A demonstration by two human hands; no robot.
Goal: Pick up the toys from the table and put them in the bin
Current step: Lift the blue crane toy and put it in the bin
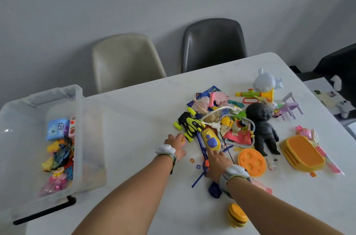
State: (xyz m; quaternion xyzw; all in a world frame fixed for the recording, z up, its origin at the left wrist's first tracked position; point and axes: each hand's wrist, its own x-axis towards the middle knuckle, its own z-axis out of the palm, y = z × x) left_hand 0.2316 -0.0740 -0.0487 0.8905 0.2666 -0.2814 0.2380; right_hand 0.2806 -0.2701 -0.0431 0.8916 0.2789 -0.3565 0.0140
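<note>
Left hand at pile edge, grip curled round small pink-yellow toy. Right hand on yellow phone toy, grip state: cannot tell. Toys heaped mid-bench; bin well left, part filled. Advise: secure each toy fully before lifting, avoid snagging stethoscope tube.

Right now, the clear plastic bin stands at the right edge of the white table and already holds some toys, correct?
Not quite. The head view shows the clear plastic bin at the left edge of the white table, not the right. It does already hold some toys.
</note>
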